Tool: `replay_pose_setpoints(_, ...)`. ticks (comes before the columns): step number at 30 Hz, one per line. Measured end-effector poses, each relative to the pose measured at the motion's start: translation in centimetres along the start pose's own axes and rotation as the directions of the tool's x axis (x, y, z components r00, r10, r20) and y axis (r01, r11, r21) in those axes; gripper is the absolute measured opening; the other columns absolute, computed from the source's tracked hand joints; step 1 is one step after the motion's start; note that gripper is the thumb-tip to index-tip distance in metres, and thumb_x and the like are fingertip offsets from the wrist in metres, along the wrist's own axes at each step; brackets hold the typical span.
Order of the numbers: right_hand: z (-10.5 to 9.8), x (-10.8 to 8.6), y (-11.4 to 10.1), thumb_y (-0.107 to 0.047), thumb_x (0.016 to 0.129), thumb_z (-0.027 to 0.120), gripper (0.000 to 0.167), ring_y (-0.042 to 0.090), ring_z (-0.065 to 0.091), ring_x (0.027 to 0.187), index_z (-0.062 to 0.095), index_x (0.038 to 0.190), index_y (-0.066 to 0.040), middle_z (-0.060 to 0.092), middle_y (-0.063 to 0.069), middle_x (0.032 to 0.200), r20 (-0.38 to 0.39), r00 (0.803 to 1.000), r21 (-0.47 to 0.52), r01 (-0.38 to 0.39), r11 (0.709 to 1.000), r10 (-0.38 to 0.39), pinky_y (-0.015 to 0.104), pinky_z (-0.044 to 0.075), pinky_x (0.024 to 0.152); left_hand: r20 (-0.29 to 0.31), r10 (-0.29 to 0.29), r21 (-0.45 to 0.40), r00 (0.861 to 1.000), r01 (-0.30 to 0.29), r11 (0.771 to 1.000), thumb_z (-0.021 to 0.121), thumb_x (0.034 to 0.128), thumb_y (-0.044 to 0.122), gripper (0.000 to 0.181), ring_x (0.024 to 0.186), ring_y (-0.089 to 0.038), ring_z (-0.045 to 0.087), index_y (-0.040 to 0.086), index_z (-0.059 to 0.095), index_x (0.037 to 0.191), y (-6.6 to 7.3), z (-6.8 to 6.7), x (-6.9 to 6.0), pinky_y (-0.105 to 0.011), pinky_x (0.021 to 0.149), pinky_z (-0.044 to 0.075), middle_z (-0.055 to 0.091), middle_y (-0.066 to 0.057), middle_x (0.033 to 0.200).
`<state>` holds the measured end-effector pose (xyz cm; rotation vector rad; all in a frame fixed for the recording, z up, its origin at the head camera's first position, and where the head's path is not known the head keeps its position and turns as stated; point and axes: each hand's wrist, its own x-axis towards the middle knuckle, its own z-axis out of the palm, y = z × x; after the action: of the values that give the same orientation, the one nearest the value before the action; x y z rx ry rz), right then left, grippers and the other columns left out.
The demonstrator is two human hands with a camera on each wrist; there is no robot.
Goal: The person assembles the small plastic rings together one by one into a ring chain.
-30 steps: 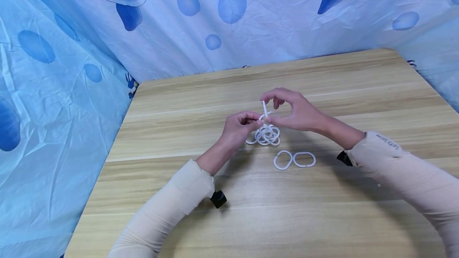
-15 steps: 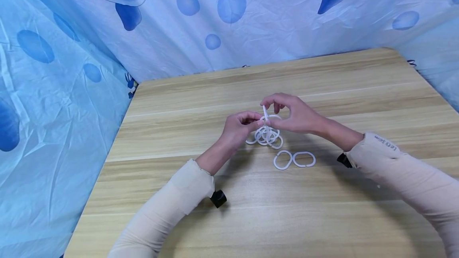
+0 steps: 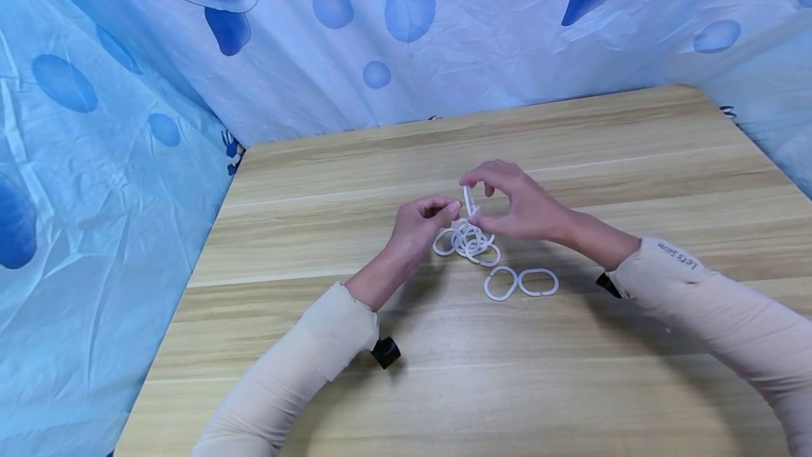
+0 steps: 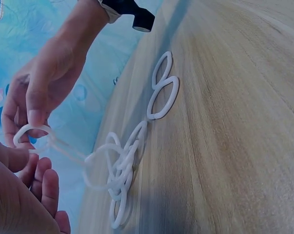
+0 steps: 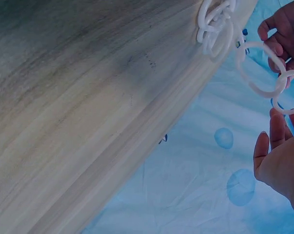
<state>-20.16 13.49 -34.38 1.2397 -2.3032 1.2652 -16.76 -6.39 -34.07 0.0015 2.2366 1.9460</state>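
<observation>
In the head view, my right hand pinches a white oval ring between thumb and forefinger. Another white link hangs from this ring in the right wrist view. My left hand is close beside the ring, its thumb and forefinger tips together. Whether those tips grip the ring's edge cannot be made out. Below the hands lies a tangled cluster of white links, touching the table.
Two loose white oval rings lie side by side in front of the cluster. The wooden table extends around the hands, with a blue patterned curtain behind and to the left. Black wrist cameras sit under the sleeves.
My right hand dipped toward the left fingers, then rose slightly with its ring. A link now hangs from that ring near the left fingertips. Links in the cluster have shifted.
</observation>
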Motion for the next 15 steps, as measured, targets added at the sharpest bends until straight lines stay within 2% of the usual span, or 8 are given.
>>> replay_pose_setpoints(4,0.16,-0.04,0.19,-0.008,0.073,0.079,0.047,0.018,0.049,0.084,0.062,0.116,-0.008,0.062,0.002,0.107,0.002,0.999,-0.049,0.038,0.998,-0.038,0.036,0.035,0.081,-0.007,0.010,-0.016,1.000,-0.011,1.000,0.069,0.0905,0.023,0.024,0.083,-0.019,0.058,0.002,0.071,0.101,0.09,0.00,-0.02,-0.047,0.095,0.046,0.068,-0.005,0.087)
replay_pose_setpoints(7,0.26,-0.03,0.32,-0.009,0.074,0.078,0.046,0.014,0.048,0.085,0.061,0.116,-0.007,0.062,0.004,0.107,0.006,0.998,-0.082,0.065,0.995,-0.064,0.038,0.035,0.082,0.007,0.020,-0.027,1.000,-0.019,0.999,0.070,0.0891,0.023,0.024,0.088,-0.023,0.061,0.003,0.071,0.102,0.12,0.05,-0.03,-0.045,0.094,0.047,0.070,-0.007,0.089)
replay_pose_setpoints(12,0.32,-0.02,0.31,-0.011,0.074,0.077,0.046,0.016,0.049,0.085,0.061,0.116,-0.003,0.062,0.007,0.109,0.008,0.995,-0.122,0.104,0.987,-0.104,0.039,0.035,0.083,0.028,0.031,-0.045,0.999,-0.030,0.999,0.073,0.0866,0.019,0.023,0.090,-0.018,0.065,0.004,0.072,0.103,0.05,0.18,-0.01,-0.031,0.086,0.051,0.071,-0.007,0.092)
replay_pose_setpoints(15,0.34,-0.07,0.39,-0.012,0.074,0.078,0.046,0.020,0.053,0.094,0.061,0.116,-0.002,0.062,0.007,0.111,0.013,0.991,-0.148,0.130,0.980,-0.129,0.042,0.036,0.087,0.029,0.041,-0.049,0.999,-0.039,0.998,0.073,0.0862,0.016,0.020,0.087,-0.013,0.064,0.003,0.072,0.101,-0.07,0.22,-0.01,-0.025,0.082,0.051,0.071,-0.006,0.091)
